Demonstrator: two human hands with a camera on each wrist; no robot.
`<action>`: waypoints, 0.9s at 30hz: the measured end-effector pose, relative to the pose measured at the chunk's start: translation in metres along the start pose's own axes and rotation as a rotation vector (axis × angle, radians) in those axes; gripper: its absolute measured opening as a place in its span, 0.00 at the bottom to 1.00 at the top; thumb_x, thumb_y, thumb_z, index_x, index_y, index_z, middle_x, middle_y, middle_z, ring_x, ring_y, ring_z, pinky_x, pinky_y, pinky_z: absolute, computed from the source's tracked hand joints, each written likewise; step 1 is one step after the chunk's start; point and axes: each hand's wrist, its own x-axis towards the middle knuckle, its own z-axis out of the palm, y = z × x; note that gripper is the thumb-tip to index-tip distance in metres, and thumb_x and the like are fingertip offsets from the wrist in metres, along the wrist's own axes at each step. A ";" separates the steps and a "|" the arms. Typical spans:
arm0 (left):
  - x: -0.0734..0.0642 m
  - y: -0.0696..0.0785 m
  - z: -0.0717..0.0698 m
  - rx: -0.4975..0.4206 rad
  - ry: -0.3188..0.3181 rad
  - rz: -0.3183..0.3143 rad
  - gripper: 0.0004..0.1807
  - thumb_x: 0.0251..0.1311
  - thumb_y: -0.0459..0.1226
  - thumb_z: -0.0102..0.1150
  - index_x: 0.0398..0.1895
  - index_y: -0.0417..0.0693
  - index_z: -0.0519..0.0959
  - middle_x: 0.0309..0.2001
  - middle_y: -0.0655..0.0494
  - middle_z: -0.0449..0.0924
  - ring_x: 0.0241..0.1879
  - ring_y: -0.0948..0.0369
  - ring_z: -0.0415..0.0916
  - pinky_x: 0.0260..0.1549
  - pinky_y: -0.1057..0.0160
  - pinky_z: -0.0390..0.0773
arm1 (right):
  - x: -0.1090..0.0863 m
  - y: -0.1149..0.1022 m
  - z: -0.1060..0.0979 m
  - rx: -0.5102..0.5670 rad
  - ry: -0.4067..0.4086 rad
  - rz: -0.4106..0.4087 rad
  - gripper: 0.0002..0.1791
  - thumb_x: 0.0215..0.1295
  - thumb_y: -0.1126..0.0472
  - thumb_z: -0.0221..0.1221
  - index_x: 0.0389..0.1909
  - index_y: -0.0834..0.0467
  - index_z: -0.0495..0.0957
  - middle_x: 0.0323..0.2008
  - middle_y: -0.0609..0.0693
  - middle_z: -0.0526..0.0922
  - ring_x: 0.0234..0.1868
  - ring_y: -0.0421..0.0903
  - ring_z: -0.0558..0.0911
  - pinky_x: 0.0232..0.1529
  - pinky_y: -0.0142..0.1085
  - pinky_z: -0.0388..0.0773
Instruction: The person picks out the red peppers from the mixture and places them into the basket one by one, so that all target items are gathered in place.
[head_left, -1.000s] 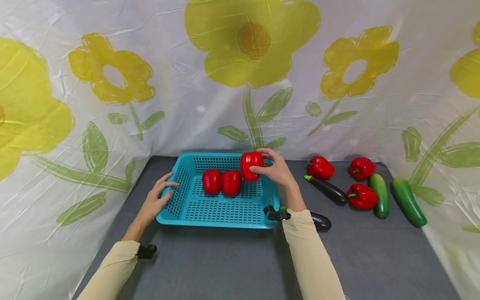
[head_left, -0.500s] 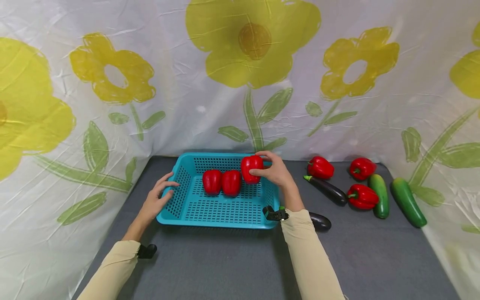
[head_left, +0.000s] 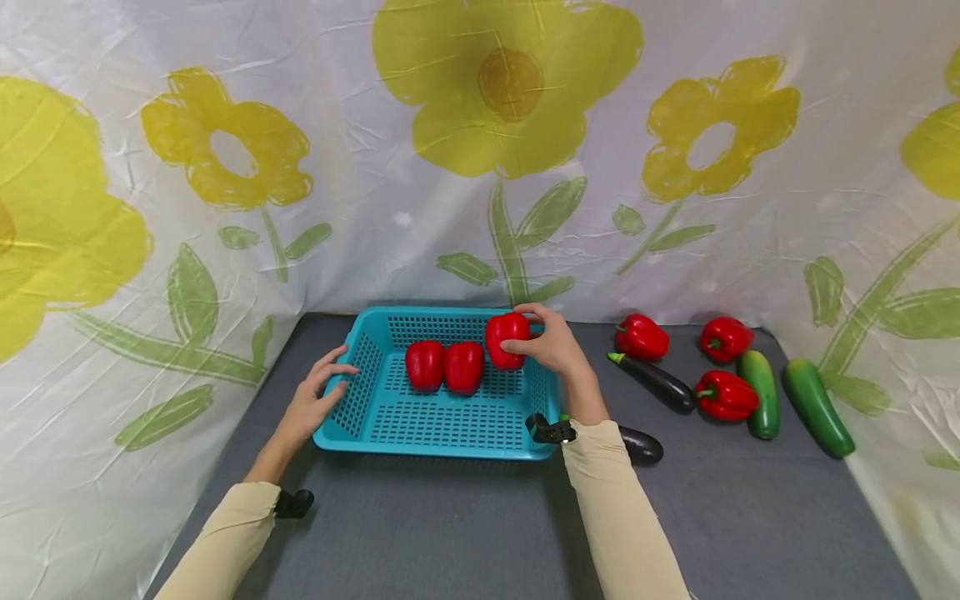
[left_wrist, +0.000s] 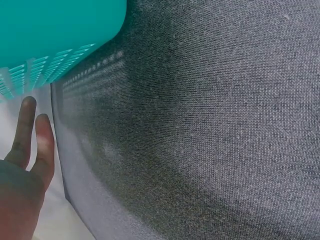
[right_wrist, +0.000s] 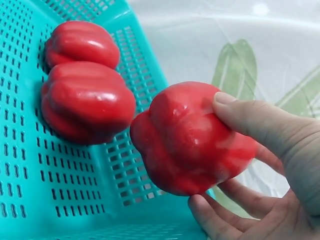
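- Here's the basket point(head_left: 427, 421), turquoise, slotted all over, sitting on the grey tabletop point(head_left: 450, 525).
- Inside it, two red peppers lie side by side towards the back: the first pepper point(head_left: 424, 365) on the left, the second pepper point(head_left: 463, 367) close against it.
- And a third pepper point(head_left: 506, 337), up at the basket's back right corner, just beside the second; whether its underside meets the basket, I can't tell.
- It's in the right hand point(head_left: 553, 343), thumb on the near side, fingers curled round behind.
- What a look on that one: glossy bright red, plump, deep grooves between its lobes, and in the right wrist view the bumpy lobed end shows, highlights gleaming.
- The two lying in the basket match it, smooth, rounded and shiny.
- Over on the left, the left hand point(head_left: 309, 402) is at the basket's left rim, fingers loosely spread, gripping nothing; firm contact is hard to make out.
- Out to the right, on the tabletop, three more peppers: one at the back point(head_left: 642, 337), one in the far corner point(head_left: 726, 338), one nearer point(head_left: 726, 395), green stems showing on them.
- Among them, a dark eggplant point(head_left: 652, 382); another eggplant point(head_left: 640, 445) pokes out past the right sleeve point(head_left: 618, 500).
- Furthest right, two green cucumbers point(head_left: 761, 392), well outside the basket.
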 end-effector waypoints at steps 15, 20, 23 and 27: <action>0.000 0.001 0.001 -0.004 -0.002 0.002 0.13 0.73 0.25 0.51 0.57 0.34 0.78 0.77 0.41 0.53 0.76 0.41 0.45 0.60 0.26 0.52 | -0.002 0.000 -0.009 -0.013 -0.012 -0.008 0.34 0.65 0.57 0.70 0.70 0.58 0.69 0.70 0.62 0.66 0.70 0.62 0.65 0.58 0.57 0.71; 0.000 0.001 0.001 -0.001 0.000 0.001 0.14 0.72 0.23 0.51 0.57 0.34 0.78 0.77 0.41 0.54 0.75 0.41 0.45 0.59 0.26 0.53 | -0.004 0.000 -0.013 0.031 -0.042 -0.029 0.36 0.67 0.54 0.69 0.72 0.56 0.67 0.72 0.58 0.64 0.71 0.62 0.63 0.59 0.57 0.70; 0.000 0.001 0.001 0.007 0.002 -0.003 0.14 0.72 0.23 0.51 0.57 0.35 0.78 0.77 0.42 0.54 0.75 0.41 0.46 0.59 0.27 0.54 | -0.004 0.001 -0.015 0.040 -0.066 -0.044 0.37 0.67 0.53 0.68 0.73 0.56 0.66 0.73 0.58 0.63 0.72 0.62 0.62 0.60 0.58 0.69; 0.000 -0.001 0.000 0.015 0.002 -0.003 0.13 0.73 0.24 0.51 0.56 0.35 0.78 0.77 0.42 0.54 0.75 0.40 0.46 0.59 0.27 0.54 | -0.004 0.001 -0.016 0.067 -0.092 -0.053 0.39 0.67 0.53 0.68 0.75 0.56 0.63 0.73 0.60 0.61 0.72 0.62 0.61 0.62 0.60 0.67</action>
